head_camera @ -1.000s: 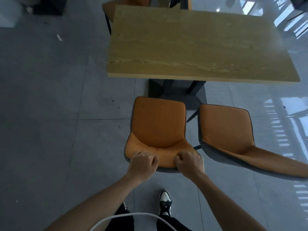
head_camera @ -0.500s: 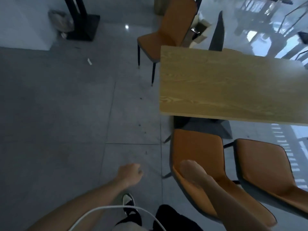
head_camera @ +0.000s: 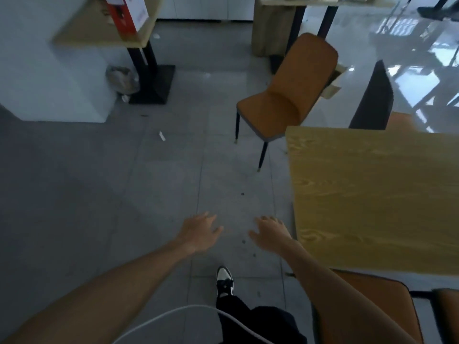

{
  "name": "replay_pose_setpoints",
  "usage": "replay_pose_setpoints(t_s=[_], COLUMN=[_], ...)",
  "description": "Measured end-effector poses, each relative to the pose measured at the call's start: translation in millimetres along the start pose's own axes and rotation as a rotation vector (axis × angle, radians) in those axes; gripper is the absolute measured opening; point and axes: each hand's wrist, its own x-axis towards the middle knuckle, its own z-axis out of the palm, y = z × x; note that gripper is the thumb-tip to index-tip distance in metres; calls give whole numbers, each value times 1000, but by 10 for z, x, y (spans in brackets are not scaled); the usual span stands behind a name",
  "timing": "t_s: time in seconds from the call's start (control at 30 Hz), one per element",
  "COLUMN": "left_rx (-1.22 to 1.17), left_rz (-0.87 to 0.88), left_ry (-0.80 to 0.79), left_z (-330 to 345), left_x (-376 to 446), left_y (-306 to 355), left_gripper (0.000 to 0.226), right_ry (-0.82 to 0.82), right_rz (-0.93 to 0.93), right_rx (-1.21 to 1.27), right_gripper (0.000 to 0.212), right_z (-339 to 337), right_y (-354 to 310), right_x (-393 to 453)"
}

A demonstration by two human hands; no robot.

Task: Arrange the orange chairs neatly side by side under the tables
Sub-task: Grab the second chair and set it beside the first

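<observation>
A wooden table (head_camera: 372, 194) fills the right side. At its far left corner an orange chair (head_camera: 280, 105) stands angled, pulled away from the table. Beside it a second chair (head_camera: 375, 98) shows only its dark back. At the table's near edge sit two orange chairs: one (head_camera: 372, 299) partly behind my right forearm, the other (head_camera: 447, 314) cut off by the frame. My left hand (head_camera: 198, 232) and my right hand (head_camera: 270, 232) hover over the floor, fingers spread, holding nothing.
A white block (head_camera: 49, 78) stands at the far left, with a black table base (head_camera: 154, 83) and a crumpled bag (head_camera: 121, 79) next to it. Another table (head_camera: 104, 33) above carries a red box (head_camera: 126, 13). My shoe (head_camera: 224, 281) is on grey tiles.
Both hands let go of the near orange chair and now hang open over the floor. My view has swung left and forward along the table's left side, bringing the far chair into sight.
</observation>
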Motion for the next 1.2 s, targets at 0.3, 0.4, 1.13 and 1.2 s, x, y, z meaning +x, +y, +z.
replay_pose_setpoints(t_s=[0.3,0.4,1.13,1.2], left_rx=[51,45,311,358], left_rz=[68,120,673,692], left_ry=[35,66,9,-57], left_z=[-1686,-2215,-5686,-5824], left_x=[1846,2608,8345,8776], left_y=[-550,-681,553,762], left_gripper=[83,78,71,72], right_ry=[79,147,538,491], right_rz=[11,35,623,656], right_rx=[-42,-26,323,352], right_gripper=[60,55,66,63], right_z=[-1702,-2234,-5610,-5813], right_y=[-401,-439,749,936], right_x=[1813,2469,6450,6700])
